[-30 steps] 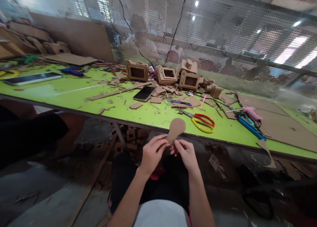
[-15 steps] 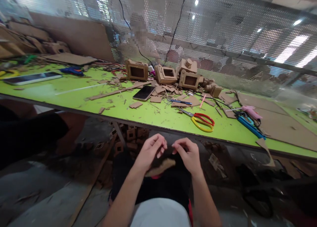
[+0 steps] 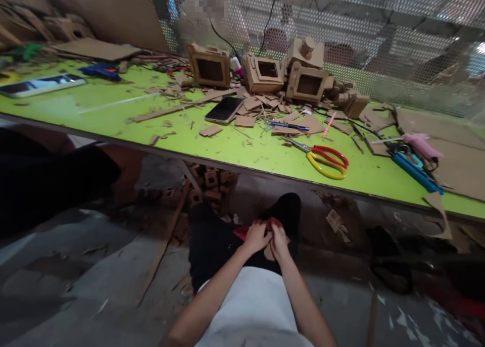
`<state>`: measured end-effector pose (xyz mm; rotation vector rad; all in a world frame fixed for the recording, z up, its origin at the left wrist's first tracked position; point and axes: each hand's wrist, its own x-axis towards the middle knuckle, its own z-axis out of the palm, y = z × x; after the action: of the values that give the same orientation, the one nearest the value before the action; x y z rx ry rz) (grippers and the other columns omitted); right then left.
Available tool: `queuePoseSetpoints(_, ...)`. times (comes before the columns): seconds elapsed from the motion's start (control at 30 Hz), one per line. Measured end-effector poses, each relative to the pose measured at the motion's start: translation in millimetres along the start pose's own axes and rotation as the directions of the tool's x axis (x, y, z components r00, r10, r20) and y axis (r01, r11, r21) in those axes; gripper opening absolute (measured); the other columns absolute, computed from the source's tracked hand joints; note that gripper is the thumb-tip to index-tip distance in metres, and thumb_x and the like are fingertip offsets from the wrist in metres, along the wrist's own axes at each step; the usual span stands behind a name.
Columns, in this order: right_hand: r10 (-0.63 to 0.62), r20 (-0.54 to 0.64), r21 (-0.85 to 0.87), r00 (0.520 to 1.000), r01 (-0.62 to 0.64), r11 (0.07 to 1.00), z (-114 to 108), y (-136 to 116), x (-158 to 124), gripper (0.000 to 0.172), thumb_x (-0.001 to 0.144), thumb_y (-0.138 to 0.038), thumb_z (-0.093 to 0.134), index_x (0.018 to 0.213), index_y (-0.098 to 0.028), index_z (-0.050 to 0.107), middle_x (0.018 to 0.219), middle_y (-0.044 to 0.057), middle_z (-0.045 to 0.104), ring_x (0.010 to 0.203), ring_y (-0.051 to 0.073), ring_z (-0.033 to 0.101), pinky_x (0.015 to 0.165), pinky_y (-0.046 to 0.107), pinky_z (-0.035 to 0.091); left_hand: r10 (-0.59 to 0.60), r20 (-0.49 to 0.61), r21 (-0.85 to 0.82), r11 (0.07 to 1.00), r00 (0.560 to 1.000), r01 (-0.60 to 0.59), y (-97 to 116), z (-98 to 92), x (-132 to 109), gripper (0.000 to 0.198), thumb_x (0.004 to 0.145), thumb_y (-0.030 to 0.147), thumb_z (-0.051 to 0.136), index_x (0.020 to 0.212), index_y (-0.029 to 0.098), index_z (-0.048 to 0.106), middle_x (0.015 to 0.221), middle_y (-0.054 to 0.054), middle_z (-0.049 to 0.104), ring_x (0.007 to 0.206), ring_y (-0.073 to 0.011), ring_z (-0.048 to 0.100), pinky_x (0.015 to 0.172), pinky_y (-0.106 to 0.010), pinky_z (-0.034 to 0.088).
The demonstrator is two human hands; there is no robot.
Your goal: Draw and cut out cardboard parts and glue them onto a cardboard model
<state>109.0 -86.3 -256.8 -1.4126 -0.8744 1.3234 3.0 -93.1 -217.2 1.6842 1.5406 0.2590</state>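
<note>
My left hand and my right hand are together low over my lap, below the table's front edge. Fingers of both are curled and close to each other; what they hold, if anything, is too small to make out. A brown cardboard piece lies beneath them, partly covered by my right hand. Something red shows beside my left hand. On the green table are red and yellow scissors, a blue pen and a dark phone.
Several cardboard camera-like models stand at the table's back. A pink glue gun and a blue cutter lie right. Another person's leg is at the left. Cardboard scraps are heaped under the table.
My hands have come down and together onto my lap, from apart above the cardboard piece. The view has tilted downward, so the table items appear higher.
</note>
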Motion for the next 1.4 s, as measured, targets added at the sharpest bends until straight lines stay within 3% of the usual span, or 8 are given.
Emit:
queuePoseSetpoints(0.3,-0.096,-0.080,0.300,0.992,0.116,0.947,-45,-18,-10,0.034,0.069,-0.054,0.067,0.084,-0.024,0.063,0.093,0.007,0.070,0.099,0.024,0.067,0.090,0.046,0.051,0.056,0.226,-0.045,0.998,0.973,-0.047,28,-4.4,-11,0.061,0.061,0.036,0.080,0.111,0.016,0.054,0.110,-0.015,0.066,0.103,-0.0330,0.065,0.082,-0.036,0.051)
queuePoseSetpoints(0.5,-0.292,-0.098,0.066,0.951,0.299,0.952,-74,-92,-25,0.026,0.077,-0.044,0.071,0.089,-0.021,0.066,0.088,0.005,0.070,0.083,0.020,0.068,0.075,0.036,0.055,0.199,-0.075,-0.310,0.927,0.977,-0.213,64,-76.6,-40,0.030,0.094,0.045,0.039,0.111,0.021,0.044,0.110,-0.005,0.064,0.100,-0.0168,0.064,0.083,-0.025,0.050)
queuePoseSetpoints(0.67,-0.418,0.318,0.074,0.851,0.417,0.906,-31,-176,-37,0.033,0.078,-0.039,0.072,0.106,-0.024,0.063,0.091,0.004,0.068,0.072,0.016,0.065,0.060,0.028,0.055,0.190,-0.541,-0.641,0.537,0.819,-0.548,113,-152.5,-46,0.029,0.087,0.046,0.054,0.099,0.021,0.047,0.096,-0.002,0.062,0.084,-0.0135,0.062,0.072,-0.021,0.050)
queuePoseSetpoints(0.87,-0.599,0.094,0.135,0.795,0.586,0.799,33,-213,-29,0.040,0.075,-0.040,0.074,0.107,-0.020,0.060,0.100,0.007,0.067,0.084,0.018,0.065,0.066,0.029,0.056,0.218,-0.607,-0.616,0.479,0.764,-0.626,136,-166.5,-35,0.028,0.081,0.042,0.064,0.086,0.019,0.050,0.082,0.001,0.057,0.073,-0.0109,0.057,0.066,-0.020,0.048)
queuePoseSetpoints(0.97,-0.763,-0.111,-0.040,0.637,0.764,0.644,38,-211,-26,0.022,0.078,-0.031,0.071,0.096,-0.019,0.067,0.085,0.002,0.065,0.074,0.016,0.062,0.068,0.031,0.054,0.136,-0.723,-0.561,0.457,0.677,-0.690,136,-152.6,-33,0.032,0.078,0.040,0.069,0.098,0.021,0.052,0.098,-0.002,0.060,0.086,-0.0128,0.060,0.071,-0.020,0.049)
queuePoseSetpoints(1.17,-0.996,-0.088,-0.573,-0.004,0.818,0.047,25,-215,-32,0.025,0.079,-0.010,0.067,0.094,-0.029,0.075,0.076,0.001,0.050,0.073,0.015,0.052,0.068,0.031,0.047,0.027,-0.706,-0.691,0.193,0.708,-0.696,133,-146.5,-40,0.045,0.074,0.061,0.065,0.084,0.018,0.061,0.072,0.000,0.063,0.068,-0.0121,0.062,0.065,-0.021,0.051)
queuePoseSetpoints(1.3,-0.993,0.101,-0.616,-0.061,0.780,-0.111,15,-223,-34,0.042,0.078,-0.005,0.065,0.107,-0.034,0.072,0.091,0.004,0.054,0.092,0.020,0.054,0.082,0.036,0.048,0.029,-0.545,-0.832,0.107,0.838,-0.545,131,-163.7,-50,0.059,0.064,0.070,0.067,0.087,0.015,0.067,0.072,-0.003,0.068,0.061,-0.0148,0.062,0.052,-0.023,0.049)
queuePoseSetpoints(1.4,-0.947,0.302,-0.496,0.108,0.866,-0.059,8,-223,-32,0.053,0.079,-0.015,0.066,0.128,-0.035,0.059,0.128,0.008,0.050,0.123,0.029,0.047,0.099,0.046,0.045,0.037,-0.584,-0.766,0.304,0.811,-0.566,130,-176.9,-53,0.043,0.054,0.044,0.085,0.082,0.014,0.069,0.070,-0.001,0.069,0.061,-0.0130,0.061,0.056,-0.022,0.050)
